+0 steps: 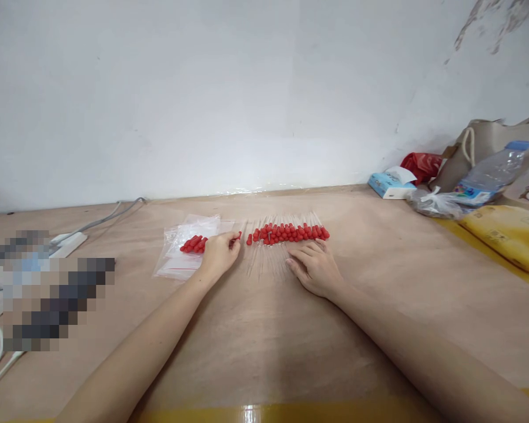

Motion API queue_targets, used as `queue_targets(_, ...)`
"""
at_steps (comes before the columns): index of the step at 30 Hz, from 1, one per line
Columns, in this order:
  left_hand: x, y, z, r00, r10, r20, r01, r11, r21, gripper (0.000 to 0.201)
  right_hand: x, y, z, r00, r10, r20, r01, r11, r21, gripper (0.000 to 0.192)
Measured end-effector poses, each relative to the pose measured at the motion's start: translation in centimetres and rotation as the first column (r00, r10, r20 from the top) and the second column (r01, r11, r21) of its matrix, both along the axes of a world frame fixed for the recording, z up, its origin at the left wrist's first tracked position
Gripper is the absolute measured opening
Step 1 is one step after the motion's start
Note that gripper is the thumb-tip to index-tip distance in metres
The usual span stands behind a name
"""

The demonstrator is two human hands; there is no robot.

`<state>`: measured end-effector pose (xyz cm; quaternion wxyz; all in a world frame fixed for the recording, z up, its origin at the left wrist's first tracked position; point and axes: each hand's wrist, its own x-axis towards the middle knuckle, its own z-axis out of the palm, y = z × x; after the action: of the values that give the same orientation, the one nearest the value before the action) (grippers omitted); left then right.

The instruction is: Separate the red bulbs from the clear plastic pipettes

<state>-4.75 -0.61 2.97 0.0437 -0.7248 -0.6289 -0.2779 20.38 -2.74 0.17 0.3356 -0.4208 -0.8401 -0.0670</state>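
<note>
On wooden table (264, 352), perhaps plywood, white wall (203, 88)

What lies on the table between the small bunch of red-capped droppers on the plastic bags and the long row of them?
In the head view, the left hand lies between the small bunch and the long row, pinching one red-capped dropper; beyond it the table is bare.

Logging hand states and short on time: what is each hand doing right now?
Left hand: closed, pinching one red-capped dropper by the clear bags.
Right hand: open, flat on the row of droppers, holding nothing.
</note>
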Motion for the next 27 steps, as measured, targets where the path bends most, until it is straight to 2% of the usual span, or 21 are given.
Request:
queue_targets(2,-0.5,-0.9,0.3,0.999,0.017,0.049,-0.022,0.995,0.096,0.024,0.1,0.2,-0.1,0.999,-0.013,-0.048,0.013,1.0,-0.008,0.028)
queue_targets(4,-0.8,-2.0,0.4,0.992,-0.039,0.116,0.011,0.974,0.226,0.022,0.2,0.4,-0.4,0.993,-0.045,-0.109,0.046,0.999,0.003,0.032)
queue_targets(6,-0.7,-3.0,0.3,0.975,-0.17,0.141,0.113,0.933,0.343,0.02,0.3,0.6,-0.6,0.982,-0.088,-0.167,0.098,0.994,0.049,0.042)
queue_targets(8,-0.2,-3.9,0.0,0.939,-0.329,0.101,0.264,0.876,0.404,0.019,0.4,0.6,-0.6,0.976,-0.105,-0.189,0.128,0.985,0.115,0.053)
queue_targets(11,1.1,-4.9,-0.7,0.86,-0.511,0.008,0.469,0.796,0.383,0.02,0.7,0.3,-0.2,0.994,-0.043,-0.105,0.064,0.976,0.209,0.057)
queue_targets(15,2.2,-5.6,-1.9,0.798,-0.602,-0.036,0.574,0.74,0.352,0.025,0.8,-0.2,0.5,0.994,0.09,0.064,-0.103,0.96,0.26,0.036)
queue_targets(21,2.4,-5.9,-2.6,0.763,-0.647,0.01,0.614,0.728,0.304,0.029,0.0,-0.7,0.7,0.975,0.195,0.105,-0.217,0.936,0.276,0.019)
queue_targets(24,2.6,-5.9,-2.3,0.776,-0.628,0.051,0.595,0.757,0.269,0.032,-0.5,-1.1,0.7,0.973,0.204,0.108,-0.225,0.939,0.261,0.019)
queue_targets(27,3.0,-5.7,-1.9,0.797,-0.603,-0.011,0.591,0.777,0.219,0.039,-0.8,-1.4,0.7,0.973,0.21,0.096,-0.228,0.944,0.238,0.019)
